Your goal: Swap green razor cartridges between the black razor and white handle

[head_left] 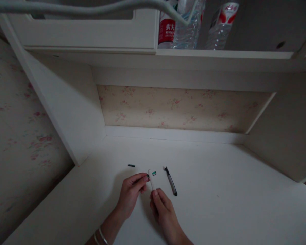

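Note:
My right hand (pixel 163 209) is closed round the lower end of a slim white stick (pixel 151 179), which points away from me over the table. My left hand (pixel 133 190) pinches a small dark piece (pixel 148 176) against the stick's left side, near its far end. Fingers partly cover that piece, and its kind is too small to make out. Just right of the stick lies a small green-and-dark rectangular piece (pixel 154 173). Farther right rests a grey and black pen-like tool (pixel 171 182) with a pale tip. A short dark green strip (pixel 131 165) lies beyond my left hand.
The white table (pixel 206 211) runs back to a low ledge beneath flowered wallpaper. White side panels (pixel 66 102) flank it. Overhead, a shelf (pixel 224 54) carries several plastic bottles (pixel 187 29), and a pale bar (pixel 91 10) crosses the top of the view.

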